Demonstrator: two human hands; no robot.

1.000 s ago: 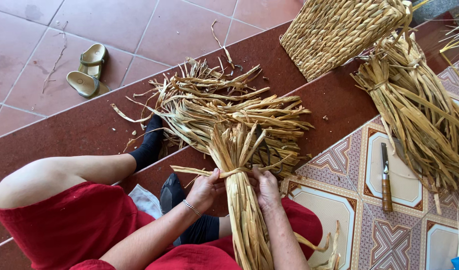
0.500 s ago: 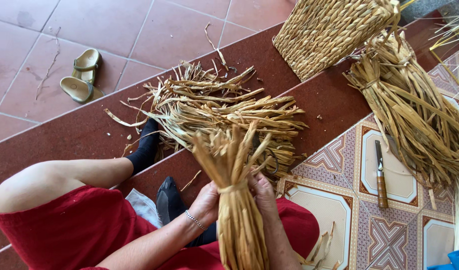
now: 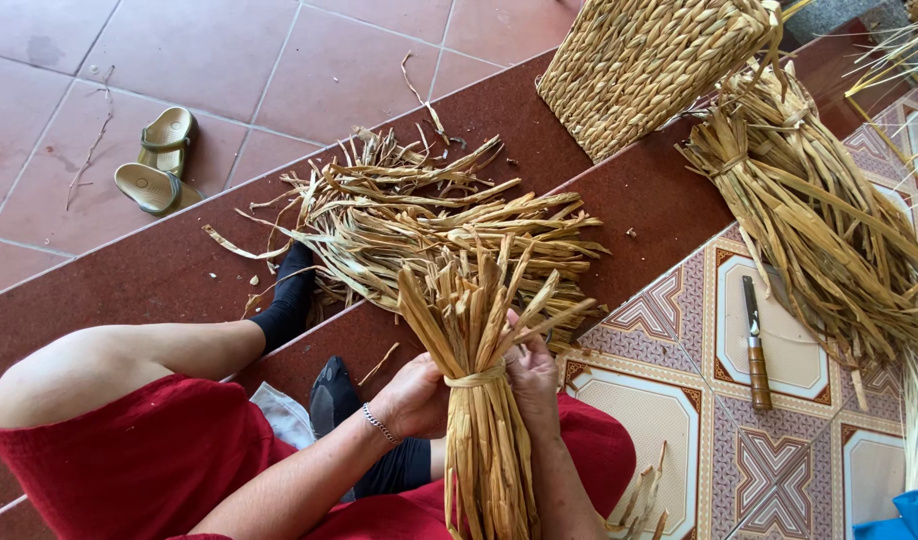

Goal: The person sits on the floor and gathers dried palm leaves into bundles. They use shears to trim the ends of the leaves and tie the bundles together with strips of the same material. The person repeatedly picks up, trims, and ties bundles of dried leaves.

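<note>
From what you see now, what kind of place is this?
Probably a home porch or courtyard step used for weaving: tiled floor, woven basket, dried-leaf bundle in both hands, sandals left nearby.

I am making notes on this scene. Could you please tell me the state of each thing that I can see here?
Held bundle: upright, tied with a strip at its middle.
Left hand: closed on the bundle at the tie.
Right hand: closed on the bundle at the tie.
Loose pile: spread on the step, untied.
Second bundle: lying down, tied near its top.
Knife: lying flat on the tiles.
Sandals: off, side by side.
Woven basket: tipped on its side.
</note>
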